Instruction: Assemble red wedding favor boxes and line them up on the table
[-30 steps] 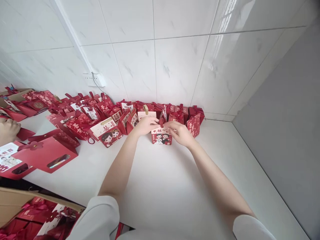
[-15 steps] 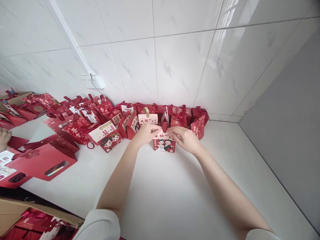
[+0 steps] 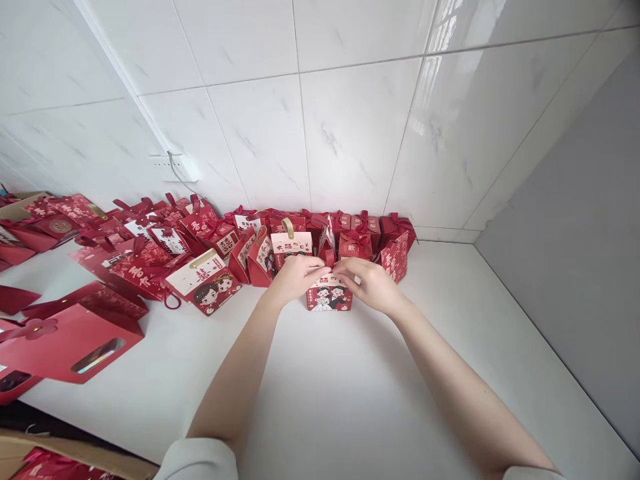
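A small red-and-white gift box with a cartoon bride and groom stands upright on the white table, its front facing me. My left hand pinches its top edge from the left, fingers closed. From the right, my right hand pinches the same top edge, fingertips nearly meeting the left ones. Between them rises the box's red handle loop. Close behind is a similar box with a gold handle. The fingertips partly cover the box's upper panel.
Red gift boxes line the tiled wall. A tilted box with two cartoon faces lies left, beyond it a large red box with a window. A cardboard carton sits lower left. A grey panel bounds the right side.
My view has shifted slightly, so the left-hand boxes appear further left and lower. Another person's hand at the far left has left view. Both my hands stay on the box top, fingertips closer together.
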